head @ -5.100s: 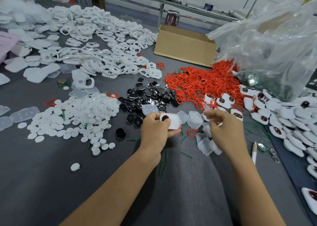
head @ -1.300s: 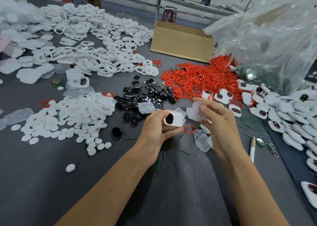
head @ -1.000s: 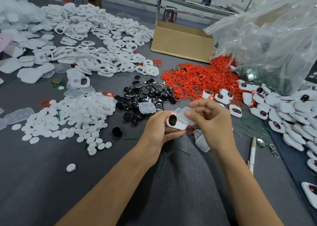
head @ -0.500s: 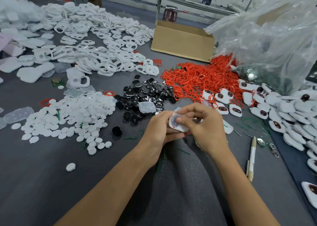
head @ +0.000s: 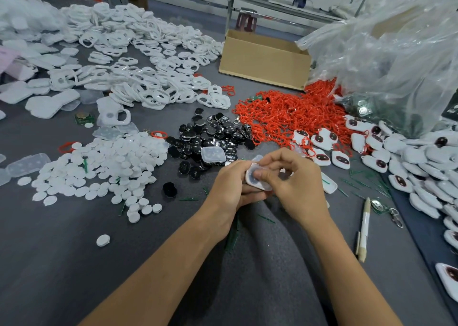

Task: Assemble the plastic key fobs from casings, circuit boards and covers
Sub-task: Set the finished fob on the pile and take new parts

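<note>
My left hand [head: 229, 188] grips a white key fob casing [head: 256, 180] above the grey table, its open side turned up. A translucent cover lies over the casing, and the dark part inside shows dimly through it. My right hand [head: 296, 187] pinches the casing from the right, its fingertips pressing on the cover. Both hands meet at the fob and hide its lower edge.
White casing frames [head: 148, 78] are heaped at the back left. White round discs [head: 104, 167], black buttons [head: 210, 137] and red rings [head: 285, 115] lie in piles. Finished fobs [head: 396, 157] spread to the right. A cardboard box [head: 265, 60], a plastic bag [head: 396, 53] and a pen [head: 364, 229] are nearby.
My right hand brought a translucent cover from the table to the casing in my left hand and now presses it down onto the casing.
</note>
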`<state>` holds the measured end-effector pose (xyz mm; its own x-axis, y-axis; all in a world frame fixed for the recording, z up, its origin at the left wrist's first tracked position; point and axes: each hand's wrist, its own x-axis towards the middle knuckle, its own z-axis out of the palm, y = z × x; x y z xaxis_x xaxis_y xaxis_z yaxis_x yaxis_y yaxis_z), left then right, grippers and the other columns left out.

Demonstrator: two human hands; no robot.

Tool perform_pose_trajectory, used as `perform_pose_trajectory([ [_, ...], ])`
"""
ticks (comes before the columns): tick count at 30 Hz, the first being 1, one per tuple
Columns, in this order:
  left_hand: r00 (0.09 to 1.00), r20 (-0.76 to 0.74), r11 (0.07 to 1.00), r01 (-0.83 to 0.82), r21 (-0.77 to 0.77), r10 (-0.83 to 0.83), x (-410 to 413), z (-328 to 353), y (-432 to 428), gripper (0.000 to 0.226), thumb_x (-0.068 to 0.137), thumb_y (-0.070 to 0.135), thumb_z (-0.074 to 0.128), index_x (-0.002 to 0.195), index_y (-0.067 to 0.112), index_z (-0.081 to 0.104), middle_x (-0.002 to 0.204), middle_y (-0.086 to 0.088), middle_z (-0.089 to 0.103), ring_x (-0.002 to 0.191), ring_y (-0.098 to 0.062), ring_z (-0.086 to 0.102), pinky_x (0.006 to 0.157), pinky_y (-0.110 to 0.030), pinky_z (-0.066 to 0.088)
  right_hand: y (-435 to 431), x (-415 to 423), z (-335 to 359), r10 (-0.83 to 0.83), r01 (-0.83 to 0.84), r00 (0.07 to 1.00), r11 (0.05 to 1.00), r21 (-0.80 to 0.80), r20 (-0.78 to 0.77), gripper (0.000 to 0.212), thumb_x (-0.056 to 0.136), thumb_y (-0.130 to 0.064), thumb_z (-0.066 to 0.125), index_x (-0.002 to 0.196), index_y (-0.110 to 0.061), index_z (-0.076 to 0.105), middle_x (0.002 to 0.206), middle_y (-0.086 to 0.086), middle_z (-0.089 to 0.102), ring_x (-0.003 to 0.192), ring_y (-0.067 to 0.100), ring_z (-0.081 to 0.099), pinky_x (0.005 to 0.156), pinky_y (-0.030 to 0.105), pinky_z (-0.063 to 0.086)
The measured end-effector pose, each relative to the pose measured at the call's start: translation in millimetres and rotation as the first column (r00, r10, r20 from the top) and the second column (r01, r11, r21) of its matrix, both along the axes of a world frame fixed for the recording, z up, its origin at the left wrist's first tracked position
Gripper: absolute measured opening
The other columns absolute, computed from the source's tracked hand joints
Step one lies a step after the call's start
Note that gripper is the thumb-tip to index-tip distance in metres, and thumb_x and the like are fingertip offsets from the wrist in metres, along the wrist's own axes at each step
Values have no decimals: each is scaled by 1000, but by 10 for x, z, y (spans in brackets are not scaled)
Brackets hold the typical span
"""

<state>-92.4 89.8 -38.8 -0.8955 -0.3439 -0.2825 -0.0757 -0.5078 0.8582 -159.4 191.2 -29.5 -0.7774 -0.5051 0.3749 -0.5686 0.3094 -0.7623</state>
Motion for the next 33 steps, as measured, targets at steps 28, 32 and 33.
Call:
perform_pose_trajectory([
  [28,988,-49,988,-148,-45,146,11,-27,-25,20,100,2,43,103,-5,62,100,-21,67,82,-21,67,68,-27,60,5,-52,-73,-10,27,974,997,-73,228,11,84,-15,70,73,-16,73,58,-10,62,55,7,52,58,31,45],
  [32,988,-66,987,-144,-70,140,7,-49,-19,19,100,1,44,101,-5,62,89,-14,67,71,-13,68,65,-26,60,-9,-53,-85,-23,46,966,995,-85,258,14,83,-12,71,69,-16,71,54,-10,58,52,9,49,57,29,41],
  [33,988,-67,988,-142,-65,138,4,-52,-19,19,99,2,45,101,-4,63,89,-14,67,71,-13,68,65,-26,60,-14,-49,-87,-33,56,966,995,-81,255,13,82,-13,70,69,-15,72,55,-8,59,53,11,49,57,30,42],
])
